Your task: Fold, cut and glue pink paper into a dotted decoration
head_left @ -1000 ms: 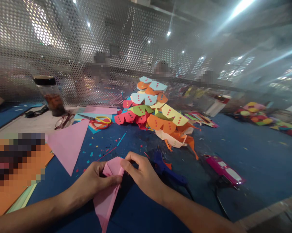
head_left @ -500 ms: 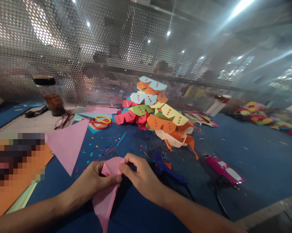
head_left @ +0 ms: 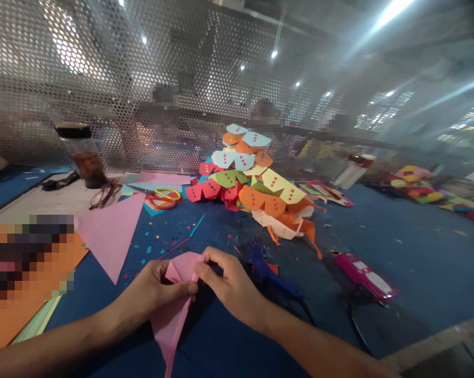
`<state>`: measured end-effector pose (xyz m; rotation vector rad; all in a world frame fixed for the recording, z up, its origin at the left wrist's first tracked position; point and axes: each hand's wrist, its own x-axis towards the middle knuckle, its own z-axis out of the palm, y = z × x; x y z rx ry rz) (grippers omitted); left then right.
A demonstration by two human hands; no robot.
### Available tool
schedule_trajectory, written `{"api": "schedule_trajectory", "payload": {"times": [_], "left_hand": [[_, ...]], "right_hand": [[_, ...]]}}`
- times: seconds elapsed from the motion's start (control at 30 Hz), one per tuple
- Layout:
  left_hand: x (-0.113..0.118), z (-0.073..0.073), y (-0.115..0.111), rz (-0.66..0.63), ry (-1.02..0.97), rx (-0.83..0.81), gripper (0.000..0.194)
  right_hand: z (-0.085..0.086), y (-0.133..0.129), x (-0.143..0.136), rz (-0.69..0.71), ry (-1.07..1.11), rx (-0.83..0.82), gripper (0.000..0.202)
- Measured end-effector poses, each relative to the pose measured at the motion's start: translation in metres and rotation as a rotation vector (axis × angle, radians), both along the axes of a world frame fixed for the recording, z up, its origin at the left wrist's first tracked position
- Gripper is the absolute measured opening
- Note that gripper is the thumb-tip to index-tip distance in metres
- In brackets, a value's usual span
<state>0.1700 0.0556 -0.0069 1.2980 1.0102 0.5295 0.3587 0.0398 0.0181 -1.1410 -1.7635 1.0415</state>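
A folded pink paper [head_left: 172,320] hangs between my two hands above the blue table, its long narrow tip pointing down to the bottom edge. My left hand [head_left: 162,286] pinches its left side, thumb across the front. On the right, my right hand [head_left: 221,273] grips the paper's upper right edge between thumb and index finger. Another pink sheet [head_left: 113,231], triangular, lies flat to the left. Small coloured scraps are scattered behind my hands.
Folded paper shapes [head_left: 260,184] are piled at the centre back. Scissors [head_left: 162,198], glasses [head_left: 101,194] and a jar [head_left: 85,160] stand or lie back left. A blue glue gun [head_left: 274,278] and magenta device [head_left: 365,275] lie right; orange sheets [head_left: 35,299] lie left.
Both hands keep their hold on the pink paper. My right hand has shifted very slightly at the paper's top edge.
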Motion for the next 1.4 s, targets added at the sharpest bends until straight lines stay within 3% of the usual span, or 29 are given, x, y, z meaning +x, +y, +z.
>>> {"api": "schedule_trajectory", "payload": {"times": [0.43,0.57,0.87,1.13,1.4], "left_hand": [[-0.001,0.014,-0.001,0.019,-0.138,-0.157,0.057],[-0.002,0.014,-0.001,0.025,-0.133,-0.128,0.056],[-0.001,0.01,0.002,0.008,-0.111,-0.125,0.055],[-0.003,-0.006,0.003,-0.031,-0.115,-0.106,0.057],[-0.003,0.0,0.0,-0.088,-0.075,-0.065,0.051]], "right_hand": [[0.002,0.012,0.01,-0.204,0.154,-0.022,0.029],[0.002,0.015,0.012,-0.233,0.149,-0.014,0.03],[0.002,0.015,0.013,-0.216,0.122,-0.039,0.031],[0.002,0.013,0.011,-0.174,0.15,-0.063,0.032],[0.003,0.014,0.013,-0.16,0.168,-0.058,0.033]]}}
